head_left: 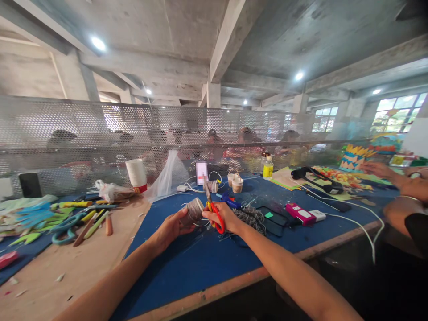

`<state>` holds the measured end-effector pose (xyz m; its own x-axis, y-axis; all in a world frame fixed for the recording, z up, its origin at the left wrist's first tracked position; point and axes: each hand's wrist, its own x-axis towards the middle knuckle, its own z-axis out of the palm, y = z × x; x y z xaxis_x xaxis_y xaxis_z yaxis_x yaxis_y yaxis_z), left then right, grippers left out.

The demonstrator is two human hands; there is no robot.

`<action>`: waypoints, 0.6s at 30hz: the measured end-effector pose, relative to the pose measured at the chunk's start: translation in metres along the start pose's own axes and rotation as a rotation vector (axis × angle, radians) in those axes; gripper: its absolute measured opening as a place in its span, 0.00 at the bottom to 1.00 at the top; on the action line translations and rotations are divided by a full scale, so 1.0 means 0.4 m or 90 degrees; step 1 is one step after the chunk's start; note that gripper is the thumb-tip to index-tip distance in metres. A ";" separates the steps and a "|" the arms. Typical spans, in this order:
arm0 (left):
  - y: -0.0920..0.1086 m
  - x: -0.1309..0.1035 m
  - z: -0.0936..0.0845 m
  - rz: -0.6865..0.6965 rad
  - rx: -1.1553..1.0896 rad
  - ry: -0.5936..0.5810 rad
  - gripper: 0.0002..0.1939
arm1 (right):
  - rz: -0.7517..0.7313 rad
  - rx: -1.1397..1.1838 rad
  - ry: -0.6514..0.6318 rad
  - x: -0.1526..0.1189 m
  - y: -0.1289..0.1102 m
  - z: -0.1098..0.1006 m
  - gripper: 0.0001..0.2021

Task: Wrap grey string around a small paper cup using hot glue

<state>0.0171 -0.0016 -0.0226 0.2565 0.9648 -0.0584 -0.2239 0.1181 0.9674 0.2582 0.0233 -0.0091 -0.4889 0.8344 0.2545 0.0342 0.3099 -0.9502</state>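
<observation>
My left hand (174, 228) is wrapped round a small cup bound with grey-brown cord (194, 211), tilted with its pale rim to the right. Orange-handled scissors (218, 217) are gripped in my right hand (224, 216), blades pointing up and away, close beside the cup. A thin white strand (200, 224) curves under the cup toward my right fingers; whether they pinch it I cannot tell. Just beyond the blades lies another cord-wrapped cup (211, 186). Right of my right hand sits a tangled heap of grey cord (249, 219), with a blue-handled tool (231, 199) behind it.
Small cups with handles (237, 183), a phone (201, 172) and a yellow-labelled bottle (268, 168) stand farther back. Stacked paper cups (135, 174) and blue-grey scissors (68, 228) are at left. A magenta box (300, 214) and white cable (359, 227) lie right, near another person's arm (401, 209).
</observation>
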 end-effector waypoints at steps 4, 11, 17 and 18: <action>0.007 0.001 0.001 -0.026 -0.040 -0.011 0.23 | -0.014 -0.004 0.000 0.006 0.016 -0.006 0.22; 0.028 -0.015 0.018 -0.080 -0.080 -0.016 0.21 | -0.024 0.008 -0.006 0.008 0.021 -0.009 0.20; 0.024 -0.014 0.010 -0.079 -0.091 -0.031 0.22 | -0.018 0.000 -0.006 0.009 0.018 -0.005 0.20; 0.024 -0.013 0.009 -0.076 -0.089 -0.030 0.22 | -0.012 -0.002 -0.005 0.008 0.016 -0.004 0.20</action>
<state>0.0171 -0.0064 -0.0123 0.3325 0.9302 -0.1557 -0.3169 0.2657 0.9105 0.2581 0.0288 -0.0140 -0.4968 0.8245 0.2709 0.0271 0.3268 -0.9447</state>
